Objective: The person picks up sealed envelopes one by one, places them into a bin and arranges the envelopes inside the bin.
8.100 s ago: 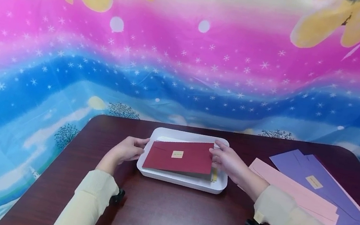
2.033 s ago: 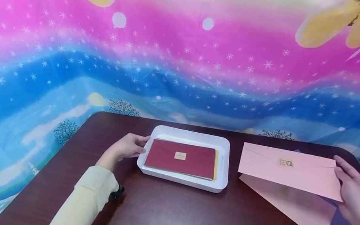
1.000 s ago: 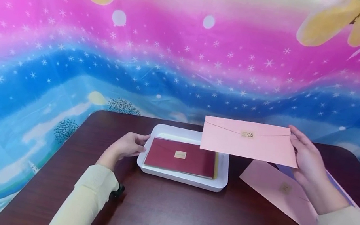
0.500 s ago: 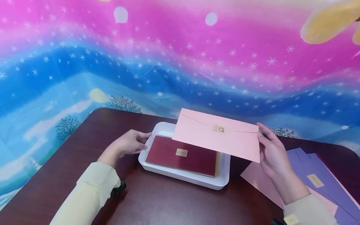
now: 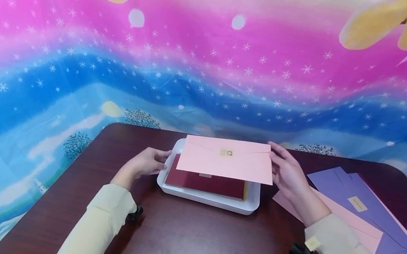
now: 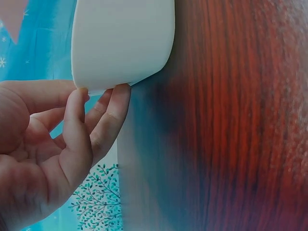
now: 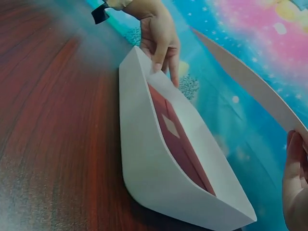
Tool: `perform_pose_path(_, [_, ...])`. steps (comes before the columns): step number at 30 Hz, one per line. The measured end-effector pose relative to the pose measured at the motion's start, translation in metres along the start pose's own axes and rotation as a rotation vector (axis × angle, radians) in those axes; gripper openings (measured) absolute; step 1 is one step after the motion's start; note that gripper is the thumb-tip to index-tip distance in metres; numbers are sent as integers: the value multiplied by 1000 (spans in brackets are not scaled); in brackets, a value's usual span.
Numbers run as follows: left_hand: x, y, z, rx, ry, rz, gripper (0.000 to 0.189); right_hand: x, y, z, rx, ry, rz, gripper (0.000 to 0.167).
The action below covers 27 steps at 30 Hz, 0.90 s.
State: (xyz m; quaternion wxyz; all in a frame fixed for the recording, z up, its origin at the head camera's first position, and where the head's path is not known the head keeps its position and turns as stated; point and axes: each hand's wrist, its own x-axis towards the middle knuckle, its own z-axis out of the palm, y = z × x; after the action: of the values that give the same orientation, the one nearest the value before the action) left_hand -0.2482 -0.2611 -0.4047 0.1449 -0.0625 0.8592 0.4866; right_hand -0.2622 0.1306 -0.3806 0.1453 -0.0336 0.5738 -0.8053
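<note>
My right hand (image 5: 293, 174) pinches the right end of a pink envelope (image 5: 226, 160) with a small gold label. The envelope hangs tilted above a white tray (image 5: 211, 201), covering its back part in the head view; the right wrist view shows a gap beneath it. Inside the tray lies a dark red envelope (image 5: 203, 184), a yellow edge (image 5: 245, 191) showing under its right end. At the tray's left end, my left hand (image 5: 145, 163) holds the end wall by its fingertips. Up close in the left wrist view, the fingers (image 6: 118, 103) meet the tray's outer wall.
On the table's right side, another pink envelope (image 5: 354, 221) lies over purple envelopes (image 5: 376, 212), with pink and dark red edges beneath. The dark wooden table (image 5: 206, 250) ends at a printed snow-scene cloth (image 5: 212, 78) behind it.
The dark red envelope came down flat in the tray. My right hand picked a pink envelope off the right pile and carried it left, then lower over the tray. My left hand stayed put.
</note>
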Motion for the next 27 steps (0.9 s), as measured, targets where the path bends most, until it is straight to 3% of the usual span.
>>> perform_pose_path(11, [0,0,-2,0,1,28,58,3,13,8,-138,-30,48,52])
perform_pose_path(27, [0,-1,2,-3,12,15,59,12,31,25,-251,-74,78,51])
